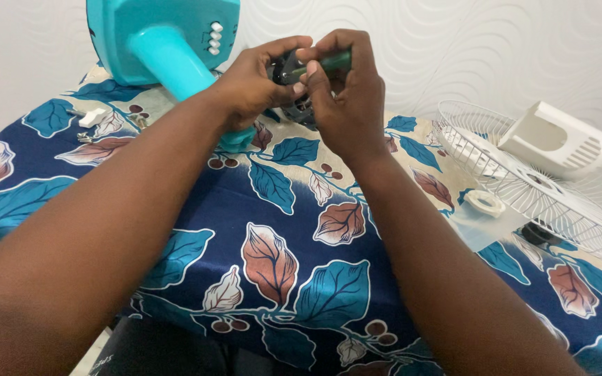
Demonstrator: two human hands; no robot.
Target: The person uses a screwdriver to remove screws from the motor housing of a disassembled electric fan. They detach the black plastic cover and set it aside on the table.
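Observation:
My left hand [256,83] grips a dark fan motor [294,104] at the end of a turquoise fan stand neck [175,66]. My right hand [346,97] is closed around a green-handled screwdriver [329,63], whose tip points left into the motor. Both hands meet above the far side of the table. Most of the motor is hidden behind my fingers.
A turquoise fan base [155,28] with white buttons lies tipped at the back left. A white wire fan guard [545,188], a white motor cover [559,139] and a white round nut [484,202] lie at the right. Small white parts [92,117] sit at left on the leaf-patterned cloth [280,264].

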